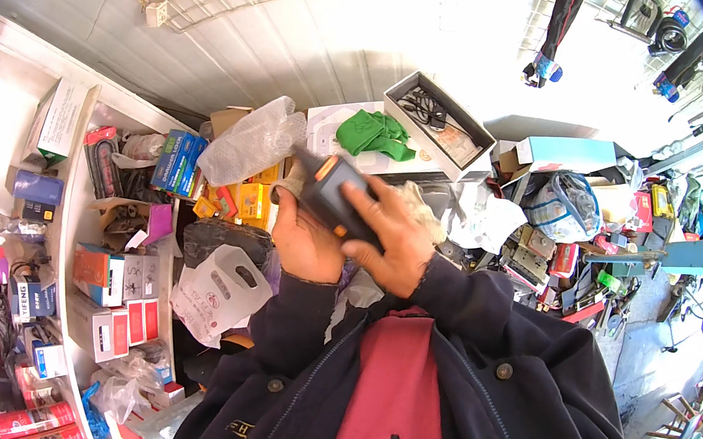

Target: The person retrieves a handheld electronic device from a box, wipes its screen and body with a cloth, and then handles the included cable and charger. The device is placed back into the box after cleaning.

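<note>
A dark grey, boxy handheld device (333,191) with orange patches is held up before my chest, partly smeared by motion. My left hand (308,248) supports it from below, with the fingers partly hidden behind it. Over its right side lies my right hand (399,238), fingers along its face and thumb at its lower edge. Something beige and cloth-like (293,179) shows at the device's left side. Another pale, fuzzy cloth (423,209) sits just beyond my right hand; whether the two are one piece I cannot tell.
Behind my hands are a bubble-wrap bundle (255,140), a green cloth (376,134) and an open box with cables (440,123). A white plastic bag (220,293) hangs at left, near shelves (99,101) of boxes. Clutter and a clear blue-edged bag (563,205) lie right.
</note>
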The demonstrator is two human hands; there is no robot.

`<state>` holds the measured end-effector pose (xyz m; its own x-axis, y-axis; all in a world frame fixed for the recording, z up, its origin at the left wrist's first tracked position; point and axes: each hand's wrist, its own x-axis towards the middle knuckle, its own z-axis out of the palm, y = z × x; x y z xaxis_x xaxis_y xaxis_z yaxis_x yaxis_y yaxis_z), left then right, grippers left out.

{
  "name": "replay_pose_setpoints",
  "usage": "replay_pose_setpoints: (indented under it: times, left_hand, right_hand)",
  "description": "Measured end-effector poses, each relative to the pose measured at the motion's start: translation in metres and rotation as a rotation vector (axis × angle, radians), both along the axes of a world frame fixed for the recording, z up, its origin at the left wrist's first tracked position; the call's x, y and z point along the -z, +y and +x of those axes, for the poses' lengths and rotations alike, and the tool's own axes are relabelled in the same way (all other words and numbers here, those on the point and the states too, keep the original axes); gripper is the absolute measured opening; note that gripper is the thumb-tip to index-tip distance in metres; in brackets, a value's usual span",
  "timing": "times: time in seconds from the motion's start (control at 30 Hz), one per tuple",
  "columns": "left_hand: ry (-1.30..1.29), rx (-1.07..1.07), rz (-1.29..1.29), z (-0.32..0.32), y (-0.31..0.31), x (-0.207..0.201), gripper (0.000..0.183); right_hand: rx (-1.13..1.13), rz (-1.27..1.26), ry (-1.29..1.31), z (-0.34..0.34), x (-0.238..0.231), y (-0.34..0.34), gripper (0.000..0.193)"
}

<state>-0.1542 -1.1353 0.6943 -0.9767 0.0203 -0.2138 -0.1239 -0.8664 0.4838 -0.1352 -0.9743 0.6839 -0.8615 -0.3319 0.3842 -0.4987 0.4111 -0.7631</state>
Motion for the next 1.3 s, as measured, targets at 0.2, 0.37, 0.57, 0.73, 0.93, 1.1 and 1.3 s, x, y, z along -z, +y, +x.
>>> replay_pose_setpoints:
  times: [0.2,0.37,0.57,0.73,0.93,1.1,1.3]
  left_hand:
    - [0.098,0.03,0.041,0.009,0.004,0.005,0.058]
    - [0.067,0.012,0.032,0.011,0.018,0.007,0.058]
    - [-0.052,-0.085,-0.061,-0.008,0.023,0.013,0.058]
    - [-0.037,-0.062,-0.039,-0.01,0.053,0.008,0.057]
    - [-0.059,-0.067,-0.041,-0.007,0.096,0.003,0.058]
    - [-0.045,-0.106,-0.002,0.006,0.106,0.012,0.058]
    - [-0.079,-0.203,-0.021,0.014,0.079,0.023,0.054]
  right_hand:
    - [0.09,0.087,0.026,-0.005,0.007,0.002,0.078]
    - [0.213,0.053,-0.106,-0.013,0.015,0.021,0.074]
    - [-0.022,0.083,-0.008,-0.014,0.024,0.04,0.08]
    - [0.015,0.085,-0.024,-0.032,0.029,0.067,0.078]
    - [0.059,0.076,-0.177,-0.056,0.038,0.112,0.075]
    - [0.111,-0.118,-0.387,-0.07,0.058,0.137,0.079]
    - [0.176,-0.237,-0.645,-0.074,0.084,0.16,0.091]
